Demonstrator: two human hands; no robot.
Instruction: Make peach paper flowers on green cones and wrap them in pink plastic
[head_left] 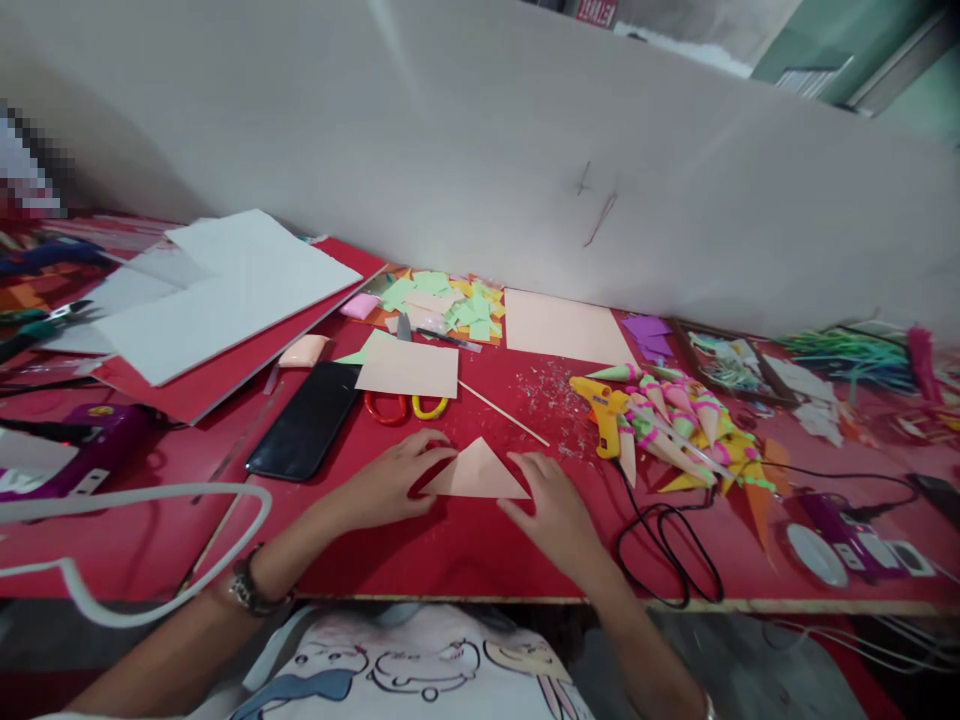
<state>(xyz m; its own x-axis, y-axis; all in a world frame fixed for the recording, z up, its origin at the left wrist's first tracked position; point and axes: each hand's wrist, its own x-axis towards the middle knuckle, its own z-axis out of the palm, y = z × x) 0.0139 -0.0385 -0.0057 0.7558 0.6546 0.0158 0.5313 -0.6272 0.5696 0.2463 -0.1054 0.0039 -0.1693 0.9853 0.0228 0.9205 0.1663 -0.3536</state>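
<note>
A peach paper folded into a triangle (478, 472) lies on the red table in front of me, its point facing away. My left hand (394, 480) is at its left corner, thumb and fingers apart. My right hand (553, 505) is at the right corner, with its fingers likewise spread. Whether the fingertips press on the paper is hard to tell. Just beyond lies a flat peach sheet (416, 367), partly covering scissors with a red and a yellow handle loop (430, 408). A thin stick (504, 412) slants beside it.
A black phone (306, 422) lies to the left, near white boards (240, 290). On the right, a yellow glue gun (606, 408) rests by several paper cones (686, 410), its black cord (667, 550) looping toward the table edge. Colored paper pieces (442, 300) lie near the wall.
</note>
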